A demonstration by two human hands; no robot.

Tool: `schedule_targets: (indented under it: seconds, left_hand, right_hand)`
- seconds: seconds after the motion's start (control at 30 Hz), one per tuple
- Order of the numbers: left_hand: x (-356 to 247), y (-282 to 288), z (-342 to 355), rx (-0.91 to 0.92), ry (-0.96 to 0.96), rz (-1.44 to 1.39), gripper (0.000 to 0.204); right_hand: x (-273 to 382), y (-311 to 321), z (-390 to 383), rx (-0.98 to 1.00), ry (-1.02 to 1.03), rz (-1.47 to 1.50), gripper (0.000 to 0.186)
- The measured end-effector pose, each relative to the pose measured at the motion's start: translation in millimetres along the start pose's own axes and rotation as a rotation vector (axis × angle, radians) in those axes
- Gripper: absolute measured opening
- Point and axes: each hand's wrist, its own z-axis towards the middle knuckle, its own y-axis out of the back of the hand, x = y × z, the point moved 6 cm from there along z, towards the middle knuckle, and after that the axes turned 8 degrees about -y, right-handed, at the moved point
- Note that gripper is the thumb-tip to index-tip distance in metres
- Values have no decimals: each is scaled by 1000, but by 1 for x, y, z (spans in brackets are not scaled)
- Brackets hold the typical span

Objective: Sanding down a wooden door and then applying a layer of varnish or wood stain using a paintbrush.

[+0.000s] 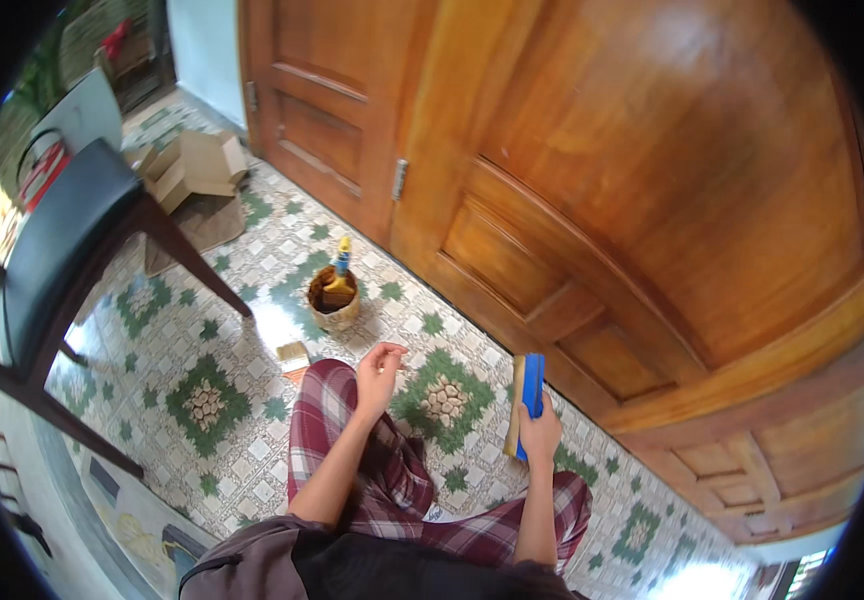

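The right hand [542, 428] is wrapped around the handle of a wide blue-backed brush [534, 390], whose pale tan edge faces left, away from the large wooden door [652, 150] on the right. The left hand [380, 375] is above the left knee, fingers loosely curled, with nothing visible in it. Near that knee, a flat brush [293, 354] lies on the tiled floor [262, 440]; just beyond, a small pot [334, 319], brown-stained inside, holds an upright brush with a yellow and blue handle [343, 256]. The work looks to be under way rather than finished: the pot is in use, to judge by its stains, and the blue-backed brush, near the door's lower edge, appears not to be touching it. The door has a glossy brown surface, but which parts are done and which are left cannot be told. Farther out, a dark-seated chair [67, 235] stands at the left, with an open cardboard box [202, 165] beyond it.
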Motion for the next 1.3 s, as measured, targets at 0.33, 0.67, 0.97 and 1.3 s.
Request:
schedule_targets:
  seconds: [0.33, 0.67, 0.97, 1.3]
  left_hand:
    - [-51, 306, -82, -653, -88, 1225, 34]
    - [10, 321, -92, -528, 379, 1843, 63]
    - [19, 326, -88, -507, 451, 1889, 68]
    - [20, 336, -102, -503, 457, 1916, 68]
  right_hand:
    - [186, 48, 23, 7, 485, -27, 51]
    - [391, 94, 134, -554, 312, 173, 41]
    - [325, -29, 124, -535, 186, 143, 40]
    - [337, -12, 95, -493, 121, 148, 34]
